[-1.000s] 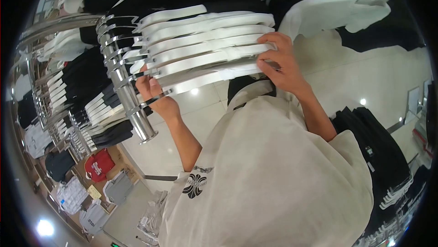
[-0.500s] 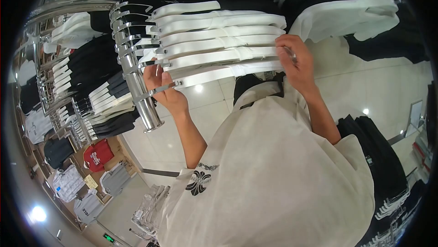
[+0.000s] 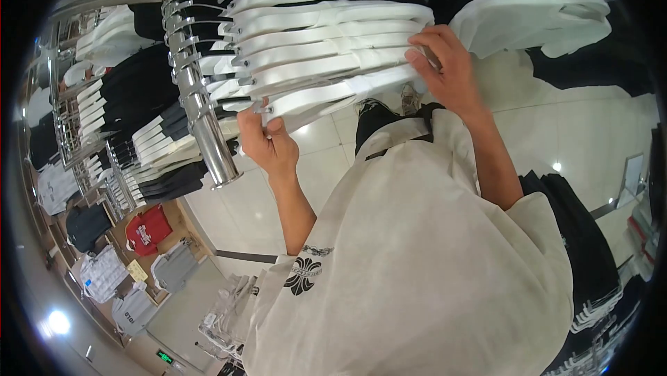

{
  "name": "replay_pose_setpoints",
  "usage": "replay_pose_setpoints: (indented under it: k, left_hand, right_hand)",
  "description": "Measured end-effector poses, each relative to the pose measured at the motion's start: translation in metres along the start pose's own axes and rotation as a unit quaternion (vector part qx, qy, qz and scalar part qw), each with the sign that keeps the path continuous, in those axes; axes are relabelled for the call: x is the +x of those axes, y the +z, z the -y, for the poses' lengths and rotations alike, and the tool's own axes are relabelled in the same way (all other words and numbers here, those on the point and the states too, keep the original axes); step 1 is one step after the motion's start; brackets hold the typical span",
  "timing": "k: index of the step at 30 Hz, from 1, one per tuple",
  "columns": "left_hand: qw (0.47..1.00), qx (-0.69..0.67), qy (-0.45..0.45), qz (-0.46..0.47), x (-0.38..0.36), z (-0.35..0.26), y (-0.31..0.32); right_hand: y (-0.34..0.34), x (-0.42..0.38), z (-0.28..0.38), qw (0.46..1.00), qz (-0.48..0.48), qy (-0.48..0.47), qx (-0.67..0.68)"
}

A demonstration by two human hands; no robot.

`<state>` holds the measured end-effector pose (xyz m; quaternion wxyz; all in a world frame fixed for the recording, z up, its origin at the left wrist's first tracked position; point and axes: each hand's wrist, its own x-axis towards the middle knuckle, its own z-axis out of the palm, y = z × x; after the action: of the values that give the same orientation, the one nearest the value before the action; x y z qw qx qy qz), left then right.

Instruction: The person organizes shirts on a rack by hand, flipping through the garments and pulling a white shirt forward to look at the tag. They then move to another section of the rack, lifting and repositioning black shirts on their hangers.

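Several white hangers with white cloth on them hang in a row from a chrome rail. My left hand is closed on the hook end of the nearest white hanger, just right of the rail. This hanger sits tilted, its right end higher. My right hand curls around the right ends of the front hangers, thumb and fingers pressed on the white cloth there. Part of the left fingers is hidden behind the hanger.
White and black garments hang at the upper right. More clothes racks stand on the left, with a red shirt on the wall display. Dark trousers hang at the lower right. The tiled floor shows below.
My left hand has moved right and slightly down, taking the nearest hanger's hook end away from the rail. My right hand has shifted slightly up and left along the hanger ends.
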<state>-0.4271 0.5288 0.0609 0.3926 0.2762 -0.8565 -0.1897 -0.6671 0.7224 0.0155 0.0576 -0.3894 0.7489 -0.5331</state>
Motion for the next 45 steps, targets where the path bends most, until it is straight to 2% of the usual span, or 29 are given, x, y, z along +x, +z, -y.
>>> replay_pose_setpoints:
  k: [3,4,6,9,12,17,21,24,27,30,33,36,39,42,45]
  left_hand:
    - [0.998,-0.007,-0.060,0.029,0.001,-0.002,-0.006]
    - [0.996,-0.011,-0.082,0.034,0.003,-0.005,-0.006]
    - [0.996,-0.045,-0.076,0.016,0.009,-0.003,0.001]
    - [0.995,-0.080,-0.060,0.019,0.012,0.003,0.000]
    - [0.993,-0.093,-0.055,0.038,0.017,0.009,-0.001]
    - [0.981,-0.101,-0.107,0.126,0.034,0.004,-0.009]
    - [0.977,-0.127,-0.108,0.132,0.044,-0.009,-0.011]
    - [0.974,-0.144,-0.088,0.151,0.045,-0.005,-0.014]
    - [0.975,-0.130,-0.095,0.154,0.047,-0.002,-0.015]
    - [0.971,-0.136,-0.119,0.159,0.048,-0.003,-0.020]
    - [0.964,-0.162,-0.108,0.181,0.048,0.004,-0.023]
    - [0.956,-0.195,-0.087,0.201,0.051,0.003,-0.024]
    - [0.955,-0.163,-0.133,0.207,0.051,0.006,-0.028]
    - [0.968,-0.151,-0.090,0.179,0.038,0.017,-0.029]
    - [0.959,-0.137,-0.149,0.196,0.031,0.012,-0.037]
  right_hand:
    - [0.002,-0.004,-0.004,0.996,-0.033,-0.080,0.018]
    - [0.002,-0.006,-0.005,0.997,-0.031,-0.064,0.030]
    - [0.001,-0.011,-0.006,0.998,-0.028,-0.031,0.053]
    - [-0.001,-0.013,-0.008,0.996,-0.036,-0.072,0.035]
    - [0.001,-0.023,-0.004,0.999,-0.022,-0.044,-0.007]
    - [0.014,-0.034,0.000,0.994,-0.086,-0.014,-0.068]
    - [0.008,-0.049,0.013,0.989,-0.083,0.013,-0.118]
    - [0.006,-0.061,0.025,0.988,-0.091,0.051,-0.110]
    - [0.003,-0.069,0.020,0.993,-0.063,0.045,-0.089]
    - [0.003,-0.068,0.003,0.997,-0.022,0.076,0.014]
    - [0.002,-0.066,0.011,0.991,0.008,0.134,-0.014]
    - [0.006,-0.068,0.033,0.992,0.002,0.079,-0.102]
    - [0.009,-0.070,0.042,0.988,0.001,0.045,-0.147]
    - [0.010,-0.078,0.041,0.984,0.029,-0.004,-0.177]
    - [0.007,-0.082,0.059,0.978,0.062,0.008,-0.197]
